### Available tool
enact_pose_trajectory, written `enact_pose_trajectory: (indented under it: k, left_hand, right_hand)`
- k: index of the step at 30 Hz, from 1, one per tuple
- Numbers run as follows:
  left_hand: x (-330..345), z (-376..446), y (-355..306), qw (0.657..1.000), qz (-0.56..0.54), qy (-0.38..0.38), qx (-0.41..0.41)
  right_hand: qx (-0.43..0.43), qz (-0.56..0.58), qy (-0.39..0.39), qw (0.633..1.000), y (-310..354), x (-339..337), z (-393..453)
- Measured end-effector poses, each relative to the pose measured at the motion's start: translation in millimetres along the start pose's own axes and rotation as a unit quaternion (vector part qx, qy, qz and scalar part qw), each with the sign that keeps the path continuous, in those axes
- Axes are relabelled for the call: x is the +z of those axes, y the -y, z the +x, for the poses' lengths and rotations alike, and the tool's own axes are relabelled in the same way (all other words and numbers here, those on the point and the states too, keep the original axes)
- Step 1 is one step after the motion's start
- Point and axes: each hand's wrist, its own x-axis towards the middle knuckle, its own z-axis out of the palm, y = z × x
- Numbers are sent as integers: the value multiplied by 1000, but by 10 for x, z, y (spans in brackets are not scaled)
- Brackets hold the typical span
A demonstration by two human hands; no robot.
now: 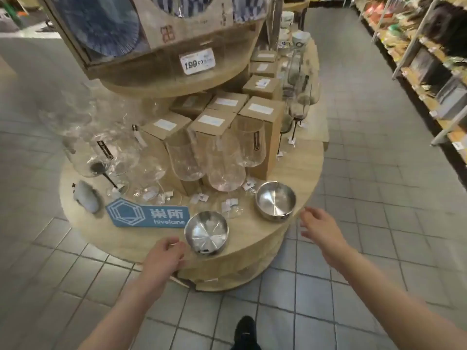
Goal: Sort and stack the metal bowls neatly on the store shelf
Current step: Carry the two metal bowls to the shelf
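While near shelf (298, 170) rim: two bowls (206, 232) (275, 200) apart; left hand (164, 256) loosely curled beside one, right hand (321, 229) spread off-edge, both empty.

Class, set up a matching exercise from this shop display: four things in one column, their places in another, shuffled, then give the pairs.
1. near metal bowl
2. far metal bowl
3. blue sign
4. price tag

A. on the upper tier's edge
B. beside the left hand
C. in front of the cardboard boxes, near the right hand
D. lying left of the near bowl

Pairs: 1-B, 2-C, 3-D, 4-A
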Motion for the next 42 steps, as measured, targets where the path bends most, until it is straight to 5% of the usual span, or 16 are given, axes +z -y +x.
enact_pose_trajectory:
  k: [12,20,27,42]
  left_hand:
    - [252,403,-110,997,-12,26,-69]
    - [342,248,-348,991,29,58,-119]
    - [1262,-269,-686,990,36,98,-93]
    - [4970,-1552,-2015,928,102,357,30]
  right_hand:
    - [85,-22,8,996,84,318,808]
    - [107,75,27,991,132,-116,729]
    - [106,171,-41,979,-151,-1589,375]
    - [109,269,-307,906,-1326,-5274,-723]
